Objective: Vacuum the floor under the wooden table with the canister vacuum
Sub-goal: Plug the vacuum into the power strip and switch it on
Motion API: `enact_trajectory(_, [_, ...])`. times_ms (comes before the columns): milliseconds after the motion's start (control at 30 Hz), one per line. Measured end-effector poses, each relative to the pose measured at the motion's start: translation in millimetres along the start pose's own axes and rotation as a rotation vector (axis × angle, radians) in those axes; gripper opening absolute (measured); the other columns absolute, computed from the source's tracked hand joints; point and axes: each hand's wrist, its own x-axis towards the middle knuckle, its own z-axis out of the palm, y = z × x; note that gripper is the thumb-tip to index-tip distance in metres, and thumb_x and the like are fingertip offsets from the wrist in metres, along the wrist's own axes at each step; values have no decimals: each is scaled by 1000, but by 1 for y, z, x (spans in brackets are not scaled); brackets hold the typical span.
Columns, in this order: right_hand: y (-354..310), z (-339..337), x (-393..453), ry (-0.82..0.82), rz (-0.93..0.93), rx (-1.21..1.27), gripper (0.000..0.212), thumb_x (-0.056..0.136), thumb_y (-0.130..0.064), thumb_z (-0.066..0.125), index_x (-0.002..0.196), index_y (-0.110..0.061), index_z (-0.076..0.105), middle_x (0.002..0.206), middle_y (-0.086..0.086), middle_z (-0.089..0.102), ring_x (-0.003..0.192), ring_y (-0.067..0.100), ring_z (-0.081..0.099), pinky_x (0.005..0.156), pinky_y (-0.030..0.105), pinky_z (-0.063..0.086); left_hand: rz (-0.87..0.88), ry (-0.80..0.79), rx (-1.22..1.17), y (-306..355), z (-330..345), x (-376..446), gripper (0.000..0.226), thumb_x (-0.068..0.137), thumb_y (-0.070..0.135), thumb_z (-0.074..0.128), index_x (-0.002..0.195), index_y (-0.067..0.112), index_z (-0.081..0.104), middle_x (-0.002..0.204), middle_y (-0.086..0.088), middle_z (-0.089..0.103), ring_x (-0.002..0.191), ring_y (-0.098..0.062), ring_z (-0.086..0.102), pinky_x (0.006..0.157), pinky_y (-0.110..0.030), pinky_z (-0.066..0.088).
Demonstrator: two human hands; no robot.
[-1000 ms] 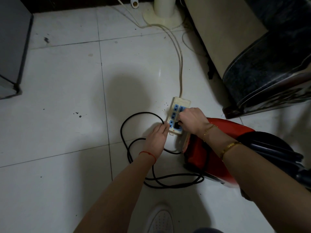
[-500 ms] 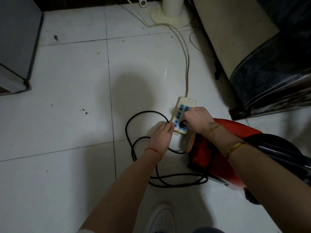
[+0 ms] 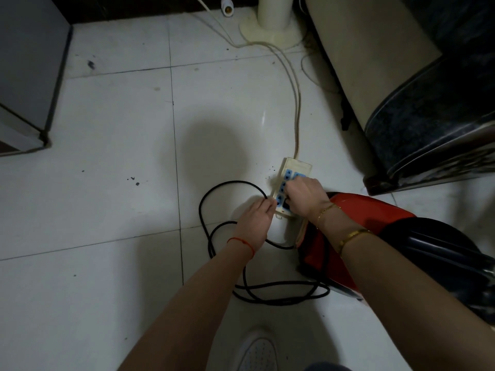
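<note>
- At far left we count one grey cabinet [image 3: 29, 73] on the white tiled floor [image 3: 107, 129].
- Centre: one black cord [image 3: 206, 210] lies in several loose loops, and one cream power strip [image 3: 290, 180] with blue sockets lies flat, its pale lead [image 3: 296, 108] running up toward one cream pedestal base [image 3: 270, 30].
- Two bare hands meet at the strip. The left hand [image 3: 254, 223], with a red string at the wrist, rests nearly straight fingers against the strip's near left edge.
- The right hand [image 3: 304, 195], with two gold bracelets on the forearm, curls its fingers over a black plug [image 3: 286, 207] at the strip's near end; we cannot tell how deep it sits.
- Compared with half a second ago, both hands keep their places on the strip; only the viewpoint has shifted slightly.
- Right: one red canister vacuum [image 3: 348, 236] sits on the floor beneath the right forearm, touching the strip's near corner; one dark sofa [image 3: 428, 103] stands beyond.
- Bottom centre: one white shoe [image 3: 258, 352].
</note>
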Motion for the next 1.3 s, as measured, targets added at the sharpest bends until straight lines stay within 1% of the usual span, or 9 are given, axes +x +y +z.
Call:
enact_trajectory(167, [-3, 0, -7, -26, 39, 22, 21, 91, -16, 53, 109, -8, 60, 116, 12, 62, 106, 29, 61, 83, 35, 47, -7, -81, -9, 1, -10, 0, 67, 87, -4, 41, 150, 5, 19, 154, -10, 24, 142, -25, 20, 118, -28, 12])
enact_trajectory(267, [2, -9, -20, 5, 142, 250, 44, 94, -45, 50, 120, -10, 56, 117, 15, 61, 108, 32, 58, 83, 36, 46, 7, -78, -22, 5, -24, -5, 65, 90, 1, 41, 150, 6, 17, 156, -9, 21, 144, -23, 18, 118, -26, 7])
enact_trajectory(367, [21, -25, -47, 269, 250, 451, 37, 97, -39, 43, 114, -10, 57, 104, 17, 66, 100, 34, 58, 79, 38, 44, 13, 42, -130, 19, -42, -13, 61, 91, -2, 40, 150, 8, 23, 155, -9, 26, 143, -22, 22, 119, -27, 14])
enact_trajectory(567, [85, -47, -153, 629, 350, 419, 21, 90, -29, 56, 103, -15, 65, 99, 8, 64, 97, 31, 54, 82, 42, 43, 174, 217, -214, 85, -78, -34, 51, 90, 6, 44, 141, 7, 43, 144, -9, 44, 134, -22, 40, 114, -33, 32])
enact_trajectory(667, [105, -31, -209, 612, 396, 378, 26, 89, -36, 58, 106, -18, 65, 100, 5, 64, 98, 29, 54, 82, 40, 43, 271, 219, -176, 117, -85, -43, 53, 91, 20, 31, 140, 5, 46, 143, -6, 46, 133, -18, 41, 114, -28, 30])
enact_trajectory(800, [107, -3, -246, 473, 370, 406, 41, 90, -47, 53, 118, -19, 58, 112, 4, 62, 107, 27, 54, 92, 40, 44, 280, 207, -151, 142, -76, -54, 51, 94, 26, 35, 136, 0, 50, 141, -11, 49, 133, -22, 44, 114, -31, 29])
enact_trajectory(1067, [99, 18, -246, 578, 345, 642, 29, 91, -22, 57, 119, -13, 59, 112, 8, 64, 106, 26, 56, 98, 33, 37, 193, 68, -137, 149, -62, -53, 48, 100, 15, 38, 146, 3, 34, 152, -9, 34, 141, -18, 29, 113, -16, 10])
enact_trajectory(1200, [98, 25, -241, 619, 353, 715, 27, 91, -20, 58, 116, -12, 62, 112, 8, 65, 107, 27, 55, 101, 34, 35, 209, 92, -59, 153, -63, -52, 43, 91, 6, 43, 130, -5, 54, 134, -16, 54, 125, -25, 53, 107, -26, 37])
enact_trajectory(1300, [100, 28, -239, 637, 355, 739, 27, 90, -21, 59, 115, -12, 63, 111, 7, 65, 105, 27, 55, 100, 35, 35, 170, 56, -64, 153, -63, -51, 47, 91, 6, 45, 137, -3, 46, 140, -15, 48, 131, -25, 45, 111, -29, 35])
